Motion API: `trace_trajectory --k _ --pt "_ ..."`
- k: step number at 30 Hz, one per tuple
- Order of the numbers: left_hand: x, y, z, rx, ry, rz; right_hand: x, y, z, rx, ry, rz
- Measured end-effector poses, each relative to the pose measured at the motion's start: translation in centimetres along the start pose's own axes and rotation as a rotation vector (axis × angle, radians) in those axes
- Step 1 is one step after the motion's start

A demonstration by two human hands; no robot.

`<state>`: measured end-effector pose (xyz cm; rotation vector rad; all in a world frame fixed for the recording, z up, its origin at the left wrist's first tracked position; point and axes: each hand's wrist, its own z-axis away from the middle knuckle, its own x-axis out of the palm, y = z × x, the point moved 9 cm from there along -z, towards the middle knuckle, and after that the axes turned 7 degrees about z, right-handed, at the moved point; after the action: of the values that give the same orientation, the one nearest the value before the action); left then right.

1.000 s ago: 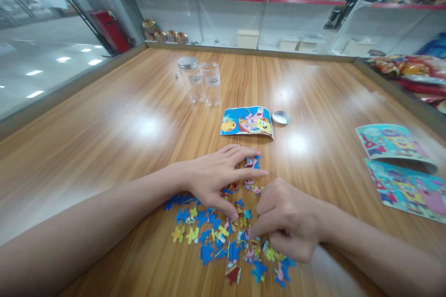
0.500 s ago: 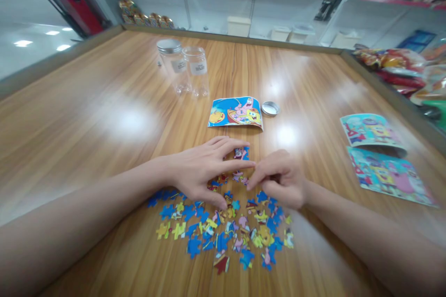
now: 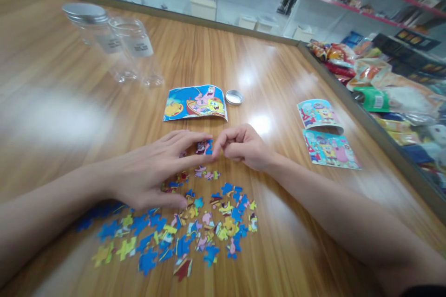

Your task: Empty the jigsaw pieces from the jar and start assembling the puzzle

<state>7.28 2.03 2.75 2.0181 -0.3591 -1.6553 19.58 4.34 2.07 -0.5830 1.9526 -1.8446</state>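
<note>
My left hand (image 3: 153, 167) lies palm down with its fingers spread. Its index and middle fingers lie around a small group of joined puzzle pieces (image 3: 204, 147), partly hidden under them. My right hand (image 3: 245, 146) is curled, its index fingertip bent down at the right edge of that group. Whether a piece sits in its fingers is hidden. Below both hands many loose jigsaw pieces (image 3: 209, 229) in blue, yellow, pink and red are scattered over the wooden table (image 3: 278, 250). A cartoon picture card (image 3: 195, 104), slightly curled, lies just beyond my hands.
Two clear plastic jars stand at the back left, one lidded jar (image 3: 94, 32) and one uncapped jar (image 3: 134, 48). A metal lid (image 3: 234, 97) rests by the picture card. Two more cartoon cards (image 3: 329, 148) lie at right. Packaged goods (image 3: 393, 88) fill the area past the right edge.
The camera view has swung to the right, so things appear further left. My right hand has moved up along the joined pieces, its index fingertip now closer to their right edge. My left hand stays spread.
</note>
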Motion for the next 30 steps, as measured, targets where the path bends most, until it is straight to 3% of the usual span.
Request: trace_trajectory --k 5,13,19,30 --pt "-0.1 0.2 -0.1 0.011 -0.003 -0.023 1.8 0.1 0.8 0.191 -0.282 0.125" --pt "0.0 0.1 0.2 0.002 0.013 -0.031 3.5 0.2 2.6 0.191 -0.623 0.624" --pt "-0.1 0.2 0.1 0.009 0.028 -0.031 3.4 0.9 3.4 0.273 -0.737 0.664" --pt "-0.2 0.4 0.1 0.024 0.035 -0.041 3.6 1.0 3.7 0.335 -0.779 0.693"
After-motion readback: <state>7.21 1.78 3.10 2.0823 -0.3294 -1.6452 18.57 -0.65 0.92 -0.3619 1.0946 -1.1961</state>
